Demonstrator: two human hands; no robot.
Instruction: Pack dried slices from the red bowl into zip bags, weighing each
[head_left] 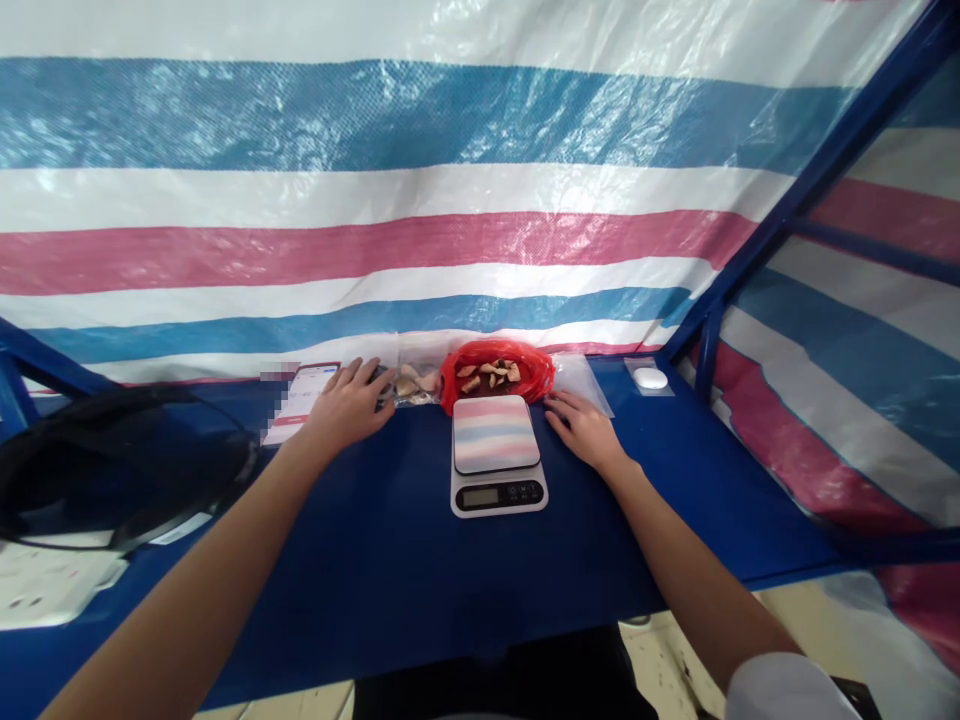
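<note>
In the middle of the frame, the small scale [498,454] stood on the blue table [390,560], its plate bare. My right hand [583,428] lay flat just beside its right edge, fingers loosely spread, pinching nothing. My left hand [349,402] rested open, left of center, fingertips at a clear bag of pale pieces [417,383]. Behind the scale sat a red bag of similar pieces [496,374].

Blue table [390,560]; red bag [496,376]; white scale [497,455]; blue-pink-white striped tarp [375,200]
</note>
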